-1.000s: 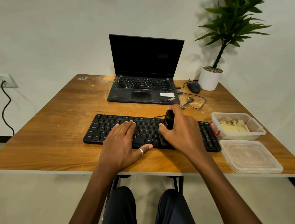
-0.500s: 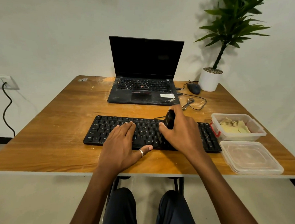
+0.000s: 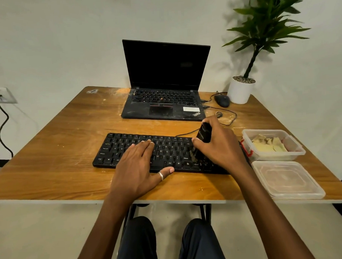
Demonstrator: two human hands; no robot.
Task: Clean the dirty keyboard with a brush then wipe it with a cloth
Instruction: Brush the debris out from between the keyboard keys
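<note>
Head view: keyboard lying left to right on table, left hand flat on keys, fingers straight, right hand wrapped round brush, handle tilted up and away, bristles down on right-hand keys, clear tub at right holding crumpled yellowish cloth, clear tray just in front

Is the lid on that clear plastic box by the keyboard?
No, the plastic box stands open, and its lid lies on the table just in front of it.

head view looks down, forward.
</note>
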